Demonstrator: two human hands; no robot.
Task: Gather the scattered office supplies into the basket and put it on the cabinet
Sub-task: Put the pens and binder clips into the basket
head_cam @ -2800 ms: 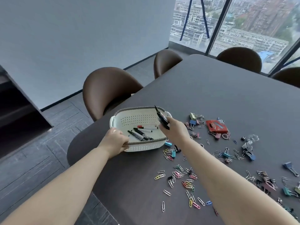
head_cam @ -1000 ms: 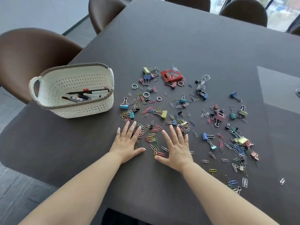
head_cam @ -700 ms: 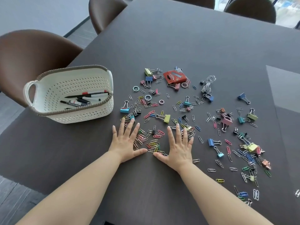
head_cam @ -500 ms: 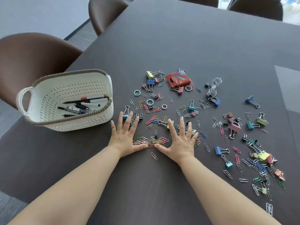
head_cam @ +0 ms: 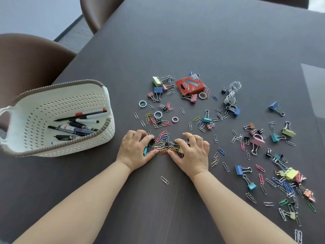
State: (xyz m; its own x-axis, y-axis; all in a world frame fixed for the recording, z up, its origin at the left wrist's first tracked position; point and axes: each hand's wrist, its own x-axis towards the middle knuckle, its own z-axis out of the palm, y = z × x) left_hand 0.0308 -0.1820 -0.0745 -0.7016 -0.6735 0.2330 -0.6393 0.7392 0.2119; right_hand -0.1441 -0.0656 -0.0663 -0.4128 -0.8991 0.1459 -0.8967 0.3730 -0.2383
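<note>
Paper clips (head_cam: 164,144) bunched between both hands, fingers (head_cam: 139,133) curled, seemingly raking rather than gripping.

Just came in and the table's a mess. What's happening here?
A person is tidying up office supplies. Both hands, left and right, are curled around a pile of clips raked together between them on the table. The basket to the left holds pens. Many clips, a red box and a white cable lie scattered to the right, not yet gathered.
</note>
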